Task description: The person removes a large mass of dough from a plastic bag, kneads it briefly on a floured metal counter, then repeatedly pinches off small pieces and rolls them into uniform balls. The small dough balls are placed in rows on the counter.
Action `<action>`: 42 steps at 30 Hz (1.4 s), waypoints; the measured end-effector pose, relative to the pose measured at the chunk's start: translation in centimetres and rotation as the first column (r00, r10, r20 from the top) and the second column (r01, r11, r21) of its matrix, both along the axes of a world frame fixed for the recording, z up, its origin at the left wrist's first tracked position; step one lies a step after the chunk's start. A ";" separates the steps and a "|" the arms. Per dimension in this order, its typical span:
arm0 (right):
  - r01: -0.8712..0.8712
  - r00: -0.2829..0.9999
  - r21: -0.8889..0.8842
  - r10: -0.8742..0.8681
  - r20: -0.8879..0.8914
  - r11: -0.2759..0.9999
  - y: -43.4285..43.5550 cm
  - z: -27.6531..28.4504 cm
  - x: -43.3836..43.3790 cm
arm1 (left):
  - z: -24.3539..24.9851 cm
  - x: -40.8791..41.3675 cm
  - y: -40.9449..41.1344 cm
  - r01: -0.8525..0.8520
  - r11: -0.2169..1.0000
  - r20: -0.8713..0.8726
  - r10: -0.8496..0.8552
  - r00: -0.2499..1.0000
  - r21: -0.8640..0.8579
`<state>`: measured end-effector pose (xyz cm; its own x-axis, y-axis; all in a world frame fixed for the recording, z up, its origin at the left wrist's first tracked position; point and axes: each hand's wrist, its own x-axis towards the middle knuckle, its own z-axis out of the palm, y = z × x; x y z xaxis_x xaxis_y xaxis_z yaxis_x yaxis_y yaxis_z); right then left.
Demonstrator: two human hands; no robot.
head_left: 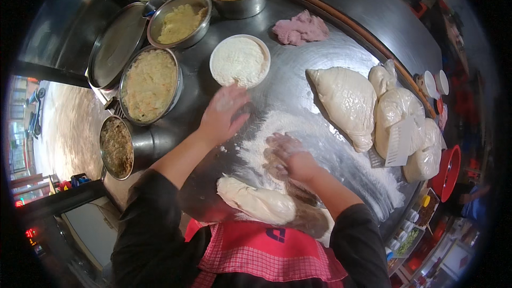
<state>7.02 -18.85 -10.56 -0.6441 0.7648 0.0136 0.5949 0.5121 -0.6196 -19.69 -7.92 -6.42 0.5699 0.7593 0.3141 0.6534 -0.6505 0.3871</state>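
Note:
My left hand (225,114) reaches to the near rim of a round bowl of white flour (240,60), its fingertips at the flour and its thumb spread; I see nothing held in it. Over the floured patch (260,140) of the steel table, my right hand (289,154) is palm down with fingers apart, slightly blurred. Whether it touches the surface I cannot tell. Nearer to me, by the red apron, a long piece of pale dough (256,201) lies on the table. Right of the hands rests a large lump of dough wrapped in clear plastic (346,102).
Metal bowls of yellow filling (180,24), shredded filling (149,86) and brown filling (117,148) line the left edge. A pot (246,8) stands at the back, near a crumpled pink cloth (301,28). A white toothed scraper (399,142) leans on bagged dough at right.

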 end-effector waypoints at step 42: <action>0.739 0.620 0.063 -0.713 0.327 0.671 -12.9 1.3 16.6 | -6.2 18.2 -8.8 0.082 0.941 -0.188 -0.150 0.971 -0.329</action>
